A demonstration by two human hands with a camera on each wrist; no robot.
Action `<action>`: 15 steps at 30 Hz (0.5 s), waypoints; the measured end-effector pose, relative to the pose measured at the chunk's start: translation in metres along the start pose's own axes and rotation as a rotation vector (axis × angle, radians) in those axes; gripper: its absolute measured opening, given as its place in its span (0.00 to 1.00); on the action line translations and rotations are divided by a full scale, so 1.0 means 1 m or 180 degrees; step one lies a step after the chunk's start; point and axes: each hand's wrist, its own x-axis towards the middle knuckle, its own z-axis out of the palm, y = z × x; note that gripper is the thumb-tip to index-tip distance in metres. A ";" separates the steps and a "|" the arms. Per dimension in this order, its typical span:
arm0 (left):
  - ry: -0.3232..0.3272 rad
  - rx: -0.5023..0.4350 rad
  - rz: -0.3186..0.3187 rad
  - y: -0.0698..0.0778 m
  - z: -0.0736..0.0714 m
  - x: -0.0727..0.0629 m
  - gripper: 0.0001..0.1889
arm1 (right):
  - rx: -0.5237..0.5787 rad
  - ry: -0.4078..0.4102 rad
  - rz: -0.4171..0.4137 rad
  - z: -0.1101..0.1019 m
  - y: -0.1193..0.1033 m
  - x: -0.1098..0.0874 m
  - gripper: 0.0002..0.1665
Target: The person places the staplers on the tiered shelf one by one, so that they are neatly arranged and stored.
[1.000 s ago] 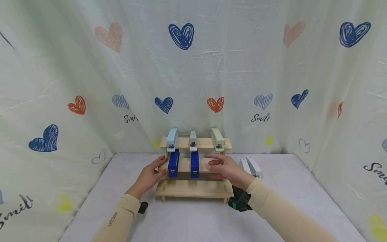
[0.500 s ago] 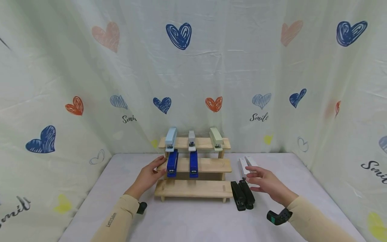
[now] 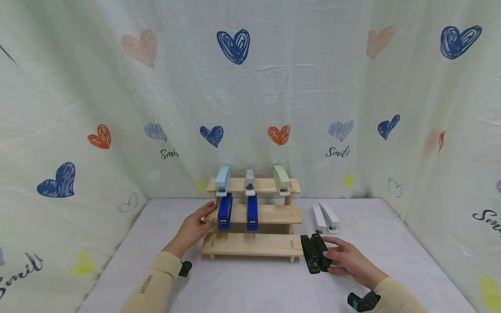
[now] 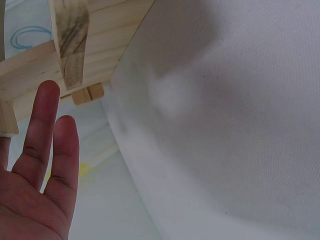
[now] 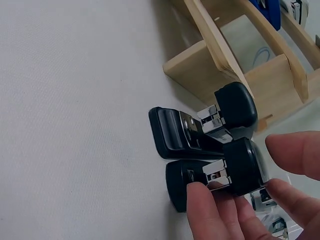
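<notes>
At the left end of the middle shelf of a three-step wooden rack (image 3: 252, 244), my left hand (image 3: 195, 226) holds the shelf between thumb and fingers. Two straight fingers (image 4: 65, 150) show beside the wood in the left wrist view. Two black staplers lie side by side at the rack's lower right corner. My right hand (image 3: 354, 261) is at the right black stapler (image 5: 242, 167), several fingertips (image 5: 200, 197) touching its outer side. Another digit stays apart above its top. The left black stapler (image 5: 237, 107) lies untouched, close against the other.
Two white staplers (image 3: 329, 217) lie on the table behind the black ones. Two dark blue staplers (image 3: 252, 213) stand on the middle shelf. The top shelf bears light blue (image 3: 223, 179), grey (image 3: 249, 180) and pale green (image 3: 281, 178) staplers. A printed curtain (image 3: 250, 95) hangs behind.
My right hand has moved from the middle shelf out to the right, then down to the right black stapler. My left hand has stayed on the rack.
</notes>
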 end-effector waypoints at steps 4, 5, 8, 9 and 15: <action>0.0007 0.0023 -0.0028 0.000 0.000 0.001 0.29 | 0.0055 -0.0009 -0.0042 0.001 0.000 -0.001 0.37; 0.0006 0.0023 -0.0033 0.000 0.000 0.001 0.29 | 0.0055 -0.0016 -0.0053 0.001 0.000 -0.001 0.37; 0.0013 0.0028 -0.0032 0.001 0.000 0.001 0.29 | 0.0054 -0.0055 -0.0091 0.002 -0.001 0.000 0.37; 0.0021 0.0028 -0.0017 0.001 0.000 0.000 0.29 | 0.0049 -0.0067 -0.0098 0.002 -0.001 0.001 0.37; 0.0058 -0.0004 0.0019 0.000 -0.001 -0.001 0.29 | 0.0084 -0.0062 -0.0070 0.003 0.000 0.004 0.36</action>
